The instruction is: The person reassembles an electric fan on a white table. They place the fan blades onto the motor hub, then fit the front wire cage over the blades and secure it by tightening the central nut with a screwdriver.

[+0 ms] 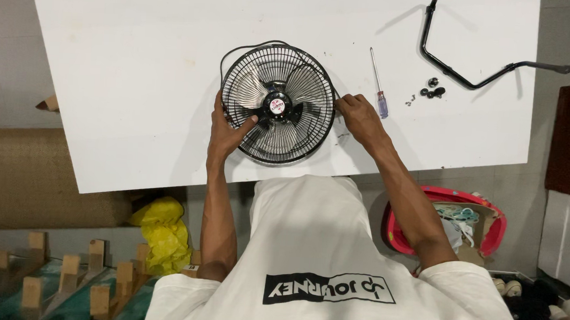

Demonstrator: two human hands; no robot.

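A small round fan [278,103] with a black wire grille and silver blades lies face up on a white table [139,72]. My left hand [226,129] grips the fan's left rim, with the thumb resting on the grille. My right hand [360,117] holds the grille's right edge with its fingertips. A black cord [239,48] loops out from behind the fan at its upper left.
A screwdriver [378,83] with a blue handle lies right of the fan. Small black screws and knobs [431,91] sit beside a bent black metal stand [475,76]. Below the table are a red basin [446,222], a yellow bag [162,235] and wooden racks [60,278].
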